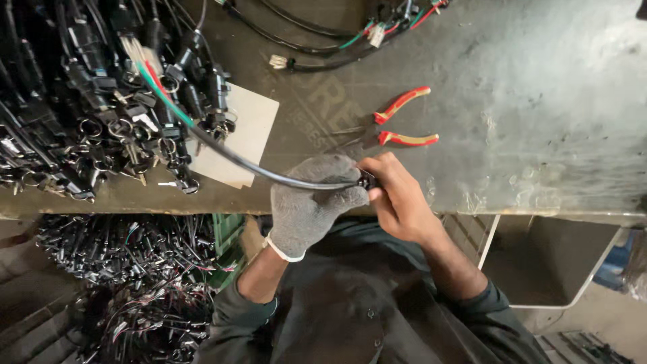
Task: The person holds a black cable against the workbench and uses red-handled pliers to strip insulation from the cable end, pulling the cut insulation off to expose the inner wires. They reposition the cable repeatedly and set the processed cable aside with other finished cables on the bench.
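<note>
Between both hands, the black cable (269,174) runs through closed gloved left fingers (330,176); bare right fingers (377,176) pinch its end.

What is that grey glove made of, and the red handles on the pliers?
The glove on the left hand looks like knitted grey fabric: speckled weave, white ribbed cuff. The pliers' handles look like red rubber or plastic sleeves with yellowish edges, smooth and slightly shiny; the jaws look like dull metal.

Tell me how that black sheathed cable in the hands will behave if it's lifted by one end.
The black sheathed cable curves in an arc between the gloved left hand and the pile of harnesses, so it probably bends easily yet holds some spring. Its far end with coloured wires would likely droop. The bare right hand pinches its end lightly, suggesting little weight.
</note>
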